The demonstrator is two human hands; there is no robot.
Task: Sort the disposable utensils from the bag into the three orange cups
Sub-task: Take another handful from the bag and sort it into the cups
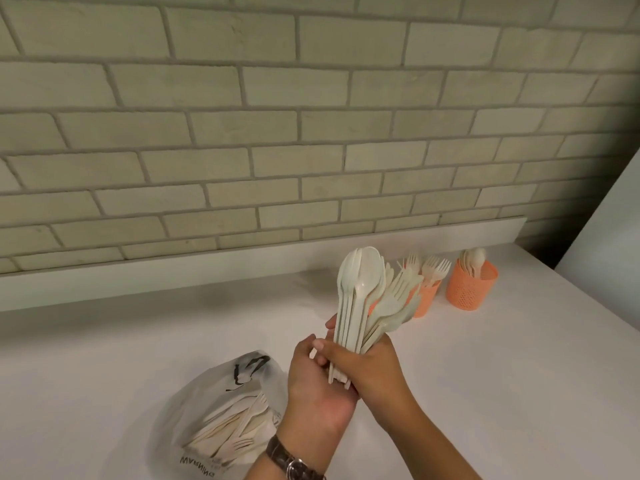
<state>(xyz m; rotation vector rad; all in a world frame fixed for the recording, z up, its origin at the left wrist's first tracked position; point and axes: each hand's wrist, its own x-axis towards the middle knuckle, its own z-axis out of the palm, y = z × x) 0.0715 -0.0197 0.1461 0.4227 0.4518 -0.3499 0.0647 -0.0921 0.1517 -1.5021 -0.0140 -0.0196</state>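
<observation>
The right hand (369,370) is wrapped round the handles of a bundle of utensils (363,292), pale spoons and forks fanning upward. The left hand (311,379), with a wristwatch (294,466) on its wrist, meets it from the left, its fingers curled on the handle ends below, so both hands are together on the same bundle. It is held above the white counter (121,348). Near and to the left of the hands lies the bag (211,403), translucent plastic with more utensils showing inside. Beyond the bundle to the right stand the orange cups: the right cup (471,289) holds spoons, the middle cup (427,297) holds forks, and the third cup (372,307) is mostly hidden behind the bundle. A brick wall (277,133) rises at the far edge
</observation>
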